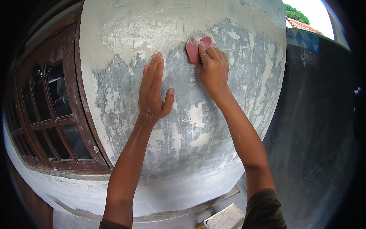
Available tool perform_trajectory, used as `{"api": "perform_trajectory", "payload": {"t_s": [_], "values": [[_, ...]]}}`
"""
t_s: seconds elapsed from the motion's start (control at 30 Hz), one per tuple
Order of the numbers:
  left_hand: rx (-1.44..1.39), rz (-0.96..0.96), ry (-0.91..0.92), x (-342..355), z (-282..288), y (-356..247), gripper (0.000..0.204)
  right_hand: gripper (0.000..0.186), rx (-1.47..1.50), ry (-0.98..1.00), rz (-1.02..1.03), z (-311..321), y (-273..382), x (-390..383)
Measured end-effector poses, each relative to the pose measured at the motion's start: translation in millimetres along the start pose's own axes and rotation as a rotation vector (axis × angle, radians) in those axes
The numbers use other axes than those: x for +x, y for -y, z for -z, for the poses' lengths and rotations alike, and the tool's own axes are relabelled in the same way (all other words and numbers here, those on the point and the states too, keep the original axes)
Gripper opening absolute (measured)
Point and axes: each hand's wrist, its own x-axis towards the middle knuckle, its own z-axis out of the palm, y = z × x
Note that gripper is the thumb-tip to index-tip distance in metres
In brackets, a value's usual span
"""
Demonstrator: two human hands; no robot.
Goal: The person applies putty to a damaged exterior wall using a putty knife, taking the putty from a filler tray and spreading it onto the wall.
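A wall with patchy grey and cream plaster fills the middle of the view. My right hand grips a red putty scraper smeared with pale filler, its wide face against the wall where the grey patch meets the wet cream coat. Lower and to the left, my left hand lies flat on the grey patch. Its fingers point upward, the thumb is spread, and nothing is in it. Pale smudges mark the back of its wrist.
A brown wooden window with dark panes borders the wall on the left. To the right stands a dark panel with a blue patterned strip on top. Below, a pale-coated board lies by my right sleeve.
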Motion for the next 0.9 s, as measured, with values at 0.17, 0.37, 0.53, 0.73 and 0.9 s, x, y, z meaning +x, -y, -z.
{"api": "perform_trajectory", "payload": {"t_s": [0.17,0.37,0.53,0.73,0.9], "values": [[0.002,0.002,0.006,-3,5,1,0.067,0.042,0.307,0.143,-0.105,34,40,-30],[-0.005,-0.011,0.004,2,-1,-4,0.066,0.039,0.01,-0.034,-0.065,10,-16,37],[0.006,-0.009,0.005,0,0,-2,0.066,0.041,-0.029,0.015,-0.033,-2,-13,5],[0.032,-0.001,0.009,0,5,-4,0.07,0.054,0.249,0.084,-0.066,31,31,-32],[0.04,-0.012,0.004,2,3,-4,0.07,0.043,0.098,-0.027,-0.079,7,-8,35]]}}
